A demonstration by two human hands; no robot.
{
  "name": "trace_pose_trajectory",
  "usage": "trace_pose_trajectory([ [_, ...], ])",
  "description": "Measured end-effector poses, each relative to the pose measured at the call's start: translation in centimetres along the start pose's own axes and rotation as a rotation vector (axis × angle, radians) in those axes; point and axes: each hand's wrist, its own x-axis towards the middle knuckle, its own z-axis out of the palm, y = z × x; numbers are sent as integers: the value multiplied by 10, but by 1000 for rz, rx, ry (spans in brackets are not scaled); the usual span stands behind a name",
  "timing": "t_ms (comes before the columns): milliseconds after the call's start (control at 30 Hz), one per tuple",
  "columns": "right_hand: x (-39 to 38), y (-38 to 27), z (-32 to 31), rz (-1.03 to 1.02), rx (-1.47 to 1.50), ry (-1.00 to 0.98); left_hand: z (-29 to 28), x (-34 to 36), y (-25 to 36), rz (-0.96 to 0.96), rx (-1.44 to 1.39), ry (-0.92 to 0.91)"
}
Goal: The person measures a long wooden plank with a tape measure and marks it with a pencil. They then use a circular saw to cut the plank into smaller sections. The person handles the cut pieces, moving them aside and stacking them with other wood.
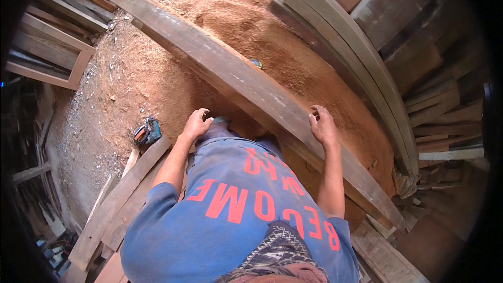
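A long, thick wooden plank runs diagonally in front of me, from the far left down to the near right. My right hand is over its far edge, fingers bent and apart around nothing; whether it touches the wood I cannot tell. By my left thigh, on the near side of the plank, my left hand hangs with loosely curled fingers and nothing visible in it. Left of that hand, a teal and black power tool rests on the ground. A small yellow and dark object shows just beyond the plank.
Reddish sawdust covers the ground beyond the plank. Long boards curve along the right in this view, with more wood piled behind. Frames and lumber are stacked at the far left. Loose boards lie beside me on the left.
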Motion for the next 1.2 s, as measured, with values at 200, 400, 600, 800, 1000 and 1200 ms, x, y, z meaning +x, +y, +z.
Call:
trace_pose_trajectory([
  [200, 16, -116, 128, -13, 131, -65, -78, 30, -95, 1, 30, -183],
  [400, 13, -221, 227, 38, 74, -404, -167, 71, -186, 54, 95, -100],
  [600, 26, -249, 262, 73, 23, -444, -232, 149, -191, 116, -82, -52],
  [800, 51, -232, 292, 95, 137, -352, -269, 220, -75, 349, -106, 18],
  [1000, 89, -245, 318, 142, 287, -388, -289, 287, 6, 551, -29, 38],
  [1200, 109, -281, 286, 141, 424, -426, -283, 360, 46, 629, 337, -60],
])
